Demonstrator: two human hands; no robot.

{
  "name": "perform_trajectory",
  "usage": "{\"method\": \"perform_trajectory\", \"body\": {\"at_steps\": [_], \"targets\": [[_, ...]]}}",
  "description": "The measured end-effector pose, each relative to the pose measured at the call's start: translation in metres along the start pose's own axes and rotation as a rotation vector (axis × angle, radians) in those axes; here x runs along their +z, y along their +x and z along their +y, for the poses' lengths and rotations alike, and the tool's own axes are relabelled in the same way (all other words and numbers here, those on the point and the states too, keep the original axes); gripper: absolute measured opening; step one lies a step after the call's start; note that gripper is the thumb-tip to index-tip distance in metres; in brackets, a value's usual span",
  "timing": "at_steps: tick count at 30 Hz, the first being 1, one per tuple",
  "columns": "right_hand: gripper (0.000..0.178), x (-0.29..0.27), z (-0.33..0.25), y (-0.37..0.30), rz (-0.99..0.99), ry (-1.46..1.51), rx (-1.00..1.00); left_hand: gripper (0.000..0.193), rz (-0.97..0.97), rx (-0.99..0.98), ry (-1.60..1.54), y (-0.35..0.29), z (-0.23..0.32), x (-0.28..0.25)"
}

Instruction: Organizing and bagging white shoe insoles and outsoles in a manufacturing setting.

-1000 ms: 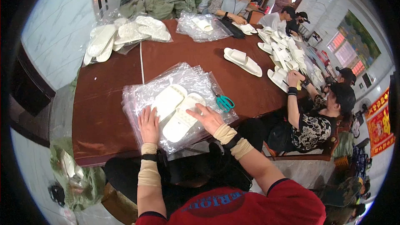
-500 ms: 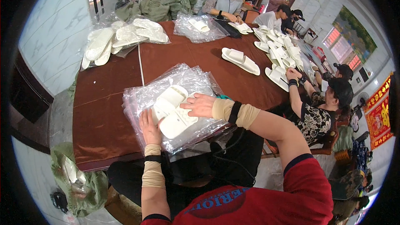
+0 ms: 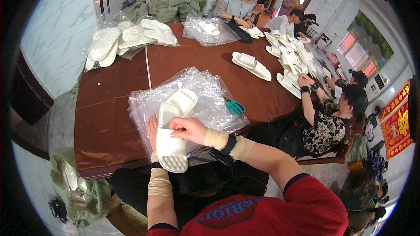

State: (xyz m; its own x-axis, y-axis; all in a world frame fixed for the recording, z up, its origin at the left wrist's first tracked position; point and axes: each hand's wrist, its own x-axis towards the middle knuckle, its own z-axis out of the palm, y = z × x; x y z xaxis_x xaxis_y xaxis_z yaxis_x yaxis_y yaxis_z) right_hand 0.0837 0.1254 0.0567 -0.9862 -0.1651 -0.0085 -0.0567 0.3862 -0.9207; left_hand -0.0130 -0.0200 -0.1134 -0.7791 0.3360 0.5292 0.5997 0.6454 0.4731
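A stack of clear plastic bags (image 3: 192,94) lies at the centre of the brown bench (image 3: 109,118), teal scissors (image 3: 235,106) at its right edge, a bagged heap of white slippers (image 3: 131,39) at the upper left and a red and gold wall hanging (image 3: 396,120) at the far right. At lower centre the right hand (image 3: 188,129) reaches leftward across the body, fingers pinched on the strap of a white slipper (image 3: 171,146) that overhangs the near bench edge, a second white slipper (image 3: 183,101) lying just above it on the bags. The left hand (image 3: 152,131) rests flat against that held slipper's left side, fingers extended and gripping nothing.
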Motion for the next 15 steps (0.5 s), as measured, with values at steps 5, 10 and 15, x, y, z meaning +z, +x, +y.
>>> {"method": "perform_trajectory", "body": {"at_steps": [5,10,15], "targets": [[0.02,-0.011,0.026,0.053,0.192,0.107,0.135,0.064,0.728,0.641,0.152,-0.007,0.0,0.022],[0.028,-0.019,0.063,0.086,0.398,-0.315,0.226,0.058,-0.06,-0.243,-0.618,-0.005,0.008,0.036],[0.029,-0.012,0.061,0.114,0.475,-0.505,0.259,0.055,-0.014,-0.164,-0.23,0.009,0.024,-0.011]]}}
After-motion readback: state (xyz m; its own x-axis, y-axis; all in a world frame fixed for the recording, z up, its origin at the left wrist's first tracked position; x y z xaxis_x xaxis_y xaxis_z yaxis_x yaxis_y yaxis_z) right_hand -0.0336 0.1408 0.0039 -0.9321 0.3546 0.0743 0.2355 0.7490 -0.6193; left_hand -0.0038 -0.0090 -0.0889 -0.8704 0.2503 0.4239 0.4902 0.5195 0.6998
